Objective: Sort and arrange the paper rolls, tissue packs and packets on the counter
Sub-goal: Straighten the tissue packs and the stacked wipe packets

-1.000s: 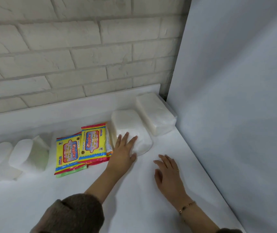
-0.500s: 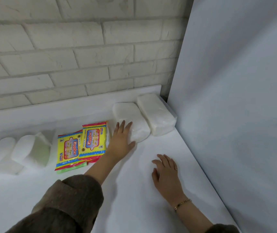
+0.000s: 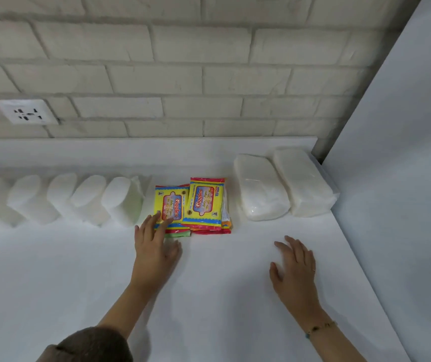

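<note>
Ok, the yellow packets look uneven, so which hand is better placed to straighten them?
Left. The left hand touches the left yellow packet; the right hand rests flat on the counter, apart from it.

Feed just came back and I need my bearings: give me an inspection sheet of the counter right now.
Surface: white counter, running along the wall.
Job's things: paper rolls in a row at left; Giggles packets in two piles, middle; two tissue packs side by side at right.
Clutter: nothing seen.
Hands: left hand, fingers straight, touches the left packet pile; right hand lies flat on the counter, holding nothing.
Cables: nothing seen.
Surroundings: brick wall, wall socket at left, grey panel at right.
</note>
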`<state>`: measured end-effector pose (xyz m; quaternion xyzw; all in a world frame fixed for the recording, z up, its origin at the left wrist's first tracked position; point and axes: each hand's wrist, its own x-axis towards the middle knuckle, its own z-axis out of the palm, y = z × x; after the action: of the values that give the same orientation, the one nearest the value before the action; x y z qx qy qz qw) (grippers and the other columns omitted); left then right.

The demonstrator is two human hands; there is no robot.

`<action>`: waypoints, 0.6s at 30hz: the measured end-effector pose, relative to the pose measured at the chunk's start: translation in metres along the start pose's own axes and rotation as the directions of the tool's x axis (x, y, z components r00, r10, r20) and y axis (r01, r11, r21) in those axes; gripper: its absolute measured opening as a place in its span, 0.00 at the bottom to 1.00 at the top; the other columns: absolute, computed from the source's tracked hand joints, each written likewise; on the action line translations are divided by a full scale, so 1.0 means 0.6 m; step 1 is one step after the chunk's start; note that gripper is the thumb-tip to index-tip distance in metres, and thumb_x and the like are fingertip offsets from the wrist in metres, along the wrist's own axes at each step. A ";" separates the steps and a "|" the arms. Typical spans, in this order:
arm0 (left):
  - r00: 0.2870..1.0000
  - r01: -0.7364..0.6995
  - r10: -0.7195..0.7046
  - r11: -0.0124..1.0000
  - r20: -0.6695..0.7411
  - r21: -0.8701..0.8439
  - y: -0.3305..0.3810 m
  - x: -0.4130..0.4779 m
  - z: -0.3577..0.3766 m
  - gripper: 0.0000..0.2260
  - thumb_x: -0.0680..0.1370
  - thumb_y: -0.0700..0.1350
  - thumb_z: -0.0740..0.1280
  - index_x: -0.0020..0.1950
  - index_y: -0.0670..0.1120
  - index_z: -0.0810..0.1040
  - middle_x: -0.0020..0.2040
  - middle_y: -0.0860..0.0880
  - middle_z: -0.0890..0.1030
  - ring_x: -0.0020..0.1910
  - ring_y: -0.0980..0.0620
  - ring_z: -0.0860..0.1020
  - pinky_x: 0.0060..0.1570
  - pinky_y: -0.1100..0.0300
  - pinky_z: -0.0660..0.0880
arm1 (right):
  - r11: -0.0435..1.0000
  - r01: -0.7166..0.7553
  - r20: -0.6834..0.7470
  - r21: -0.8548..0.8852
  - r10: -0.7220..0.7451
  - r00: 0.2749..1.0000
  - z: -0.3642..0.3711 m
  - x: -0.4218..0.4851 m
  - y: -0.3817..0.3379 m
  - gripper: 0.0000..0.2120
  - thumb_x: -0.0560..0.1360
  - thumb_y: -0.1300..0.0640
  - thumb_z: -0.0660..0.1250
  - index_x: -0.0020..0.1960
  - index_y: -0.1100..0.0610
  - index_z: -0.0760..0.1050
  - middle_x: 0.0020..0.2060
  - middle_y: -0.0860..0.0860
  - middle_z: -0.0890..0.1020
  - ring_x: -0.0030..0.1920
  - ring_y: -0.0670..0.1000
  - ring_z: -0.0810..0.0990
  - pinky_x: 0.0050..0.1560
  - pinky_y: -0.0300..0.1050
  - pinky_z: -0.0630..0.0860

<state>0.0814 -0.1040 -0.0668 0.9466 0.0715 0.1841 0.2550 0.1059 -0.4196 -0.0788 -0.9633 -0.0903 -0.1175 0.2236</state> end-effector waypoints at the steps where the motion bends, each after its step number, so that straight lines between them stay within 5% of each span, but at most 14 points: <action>1: 1.000 0.008 -0.008 1.000 0.009 0.010 -0.004 -0.002 0.002 0.24 0.72 0.51 0.64 0.67 0.48 0.68 0.68 0.42 0.67 0.68 0.40 0.63 0.66 0.37 0.61 | 0.999 0.049 0.015 0.011 -0.049 0.999 0.003 0.008 -0.025 0.20 0.73 0.49 0.61 0.64 0.52 0.68 0.66 0.53 0.69 0.69 0.56 0.64 0.70 0.60 0.59; 7: 0.995 0.009 -0.018 0.996 0.095 0.092 -0.012 0.001 0.015 0.23 0.74 0.50 0.62 0.69 0.53 0.67 0.71 0.43 0.66 0.71 0.38 0.59 0.68 0.36 0.59 | 0.986 0.068 0.077 0.152 -0.080 0.994 0.029 0.110 -0.223 0.38 0.66 0.32 0.64 0.68 0.51 0.62 0.71 0.55 0.63 0.70 0.56 0.63 0.66 0.57 0.67; 12: 0.989 0.053 -0.064 0.995 0.135 0.083 -0.012 -0.001 0.012 0.20 0.76 0.47 0.58 0.68 0.55 0.68 0.71 0.44 0.66 0.67 0.38 0.66 0.63 0.37 0.66 | 0.991 -0.129 0.244 0.019 0.121 0.962 0.071 0.205 -0.291 0.47 0.63 0.30 0.66 0.73 0.51 0.53 0.74 0.56 0.53 0.67 0.63 0.64 0.61 0.60 0.71; 18: 0.988 0.048 -0.063 0.993 0.139 0.108 -0.017 0.000 0.010 0.19 0.76 0.50 0.57 0.67 0.57 0.69 0.70 0.45 0.69 0.61 0.42 0.72 0.62 0.40 0.68 | 0.974 -0.223 0.340 -0.045 0.225 0.913 0.106 0.232 -0.294 0.49 0.60 0.38 0.73 0.71 0.52 0.52 0.73 0.58 0.55 0.60 0.65 0.70 0.58 0.59 0.73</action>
<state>0.0832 -0.0980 -0.0771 0.9670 0.0893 0.1050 0.2145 0.2105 -0.2180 -0.0249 -0.9736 -0.0164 0.0781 0.2138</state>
